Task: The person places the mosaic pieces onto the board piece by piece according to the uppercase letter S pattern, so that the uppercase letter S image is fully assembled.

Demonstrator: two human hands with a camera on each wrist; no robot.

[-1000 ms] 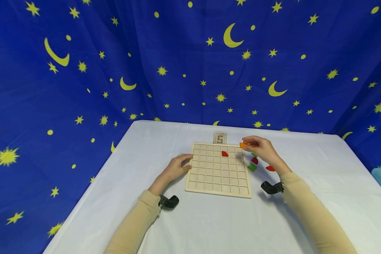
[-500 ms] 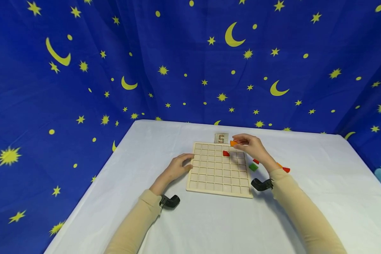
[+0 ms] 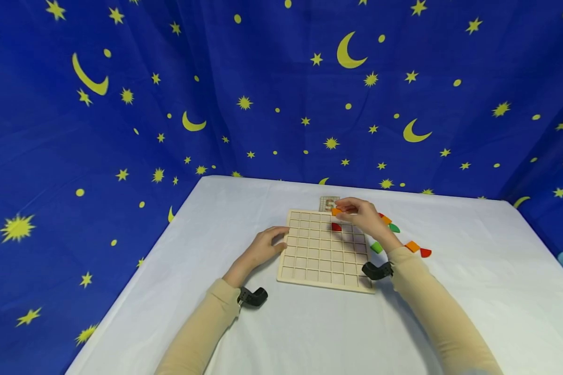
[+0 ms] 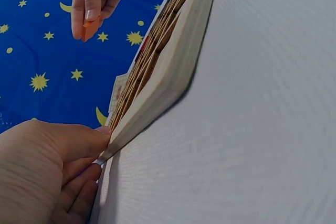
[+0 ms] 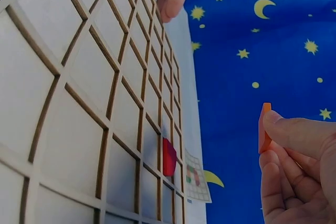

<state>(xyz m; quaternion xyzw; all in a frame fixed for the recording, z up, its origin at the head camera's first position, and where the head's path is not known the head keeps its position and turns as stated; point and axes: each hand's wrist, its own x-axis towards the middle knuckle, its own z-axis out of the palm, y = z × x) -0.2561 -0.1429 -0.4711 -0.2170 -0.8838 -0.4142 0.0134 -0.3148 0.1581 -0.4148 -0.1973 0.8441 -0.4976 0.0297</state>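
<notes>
My right hand [image 3: 363, 214] pinches an orange tile [image 3: 336, 212] between thumb and fingers, above the far edge of the wooden grid board [image 3: 309, 254]. The right wrist view shows this tile [image 5: 265, 129] edge-on, held clear of the board. A red rounded tile [image 3: 336, 227] lies in one cell near the board's far side. My left hand [image 3: 262, 245] rests at the board's left edge; its thumb [image 4: 86, 139] touches the rim in the left wrist view. Behind the board lies a small pattern card [image 3: 327, 202], partly covered by my right hand.
Right of the board, on the white cloth, are several loose tiles: a light green one [image 3: 377, 247], an orange one [image 3: 412, 246], a red one [image 3: 425, 252], and a dark green one [image 3: 394, 228] beside another orange tile [image 3: 386, 220]. A blue star-patterned curtain [image 3: 262, 78] hangs behind.
My right hand has moved left with the orange tile, from beside the board's right edge to over its far edge near the card. The left hand stays at the board's left edge.
</notes>
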